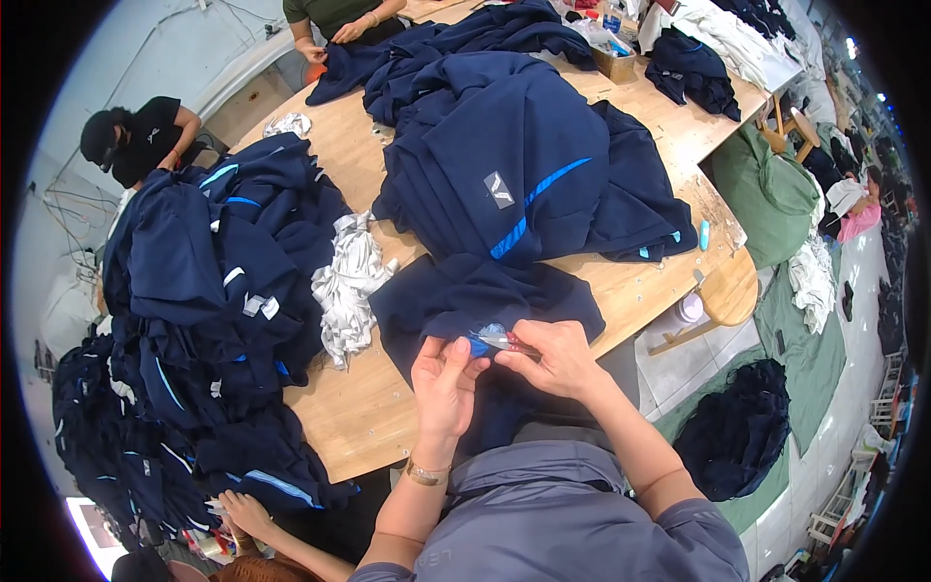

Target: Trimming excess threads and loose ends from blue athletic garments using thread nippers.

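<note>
A navy garment with a bright blue strip lies over the table's near edge and hangs toward my lap. My left hand pinches its edge by the blue strip between thumb and fingers. My right hand is closed round small red-handled scissors, whose silver blades point left at that edge, close to my left fingertips. A light blue tuft, perhaps loose thread, shows by the blades. Directly beyond lies a big heap of navy garments with a blue stripe and a grey label.
More navy garments pile up at the left, beside white cloth strips on the wooden table. Co-workers sit at the far side, far left and near left. A stool stands right; a dark bundle lies on green cloth on the floor.
</note>
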{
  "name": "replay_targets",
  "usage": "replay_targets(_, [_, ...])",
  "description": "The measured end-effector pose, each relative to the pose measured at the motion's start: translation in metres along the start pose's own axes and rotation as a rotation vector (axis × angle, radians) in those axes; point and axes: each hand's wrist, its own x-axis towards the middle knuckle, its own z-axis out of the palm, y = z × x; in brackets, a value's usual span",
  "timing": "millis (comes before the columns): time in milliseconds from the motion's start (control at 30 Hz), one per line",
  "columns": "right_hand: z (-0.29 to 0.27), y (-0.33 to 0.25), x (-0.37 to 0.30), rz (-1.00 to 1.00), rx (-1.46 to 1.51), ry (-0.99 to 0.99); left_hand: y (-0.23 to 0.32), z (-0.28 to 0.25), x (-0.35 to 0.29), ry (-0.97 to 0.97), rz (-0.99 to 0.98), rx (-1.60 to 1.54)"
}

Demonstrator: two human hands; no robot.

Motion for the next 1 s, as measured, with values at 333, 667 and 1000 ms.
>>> replay_targets(333, [0.003,0.007,-0.001,0.053,0.149,0.099,-0.004,0.005,-0.003,0.015,0.026,0.093])
replay_targets(667, [0.028,0.057,-0.011,0.506,0.253,0.211,0.014,-0.02,-0.04,-0.344,-0.248,1.368])
replay_targets(1000, [0.061,0.066,-0.014,0.485,0.365,0.264,0.0,-0.07,0.022,0.137,-0.566,-0.162])
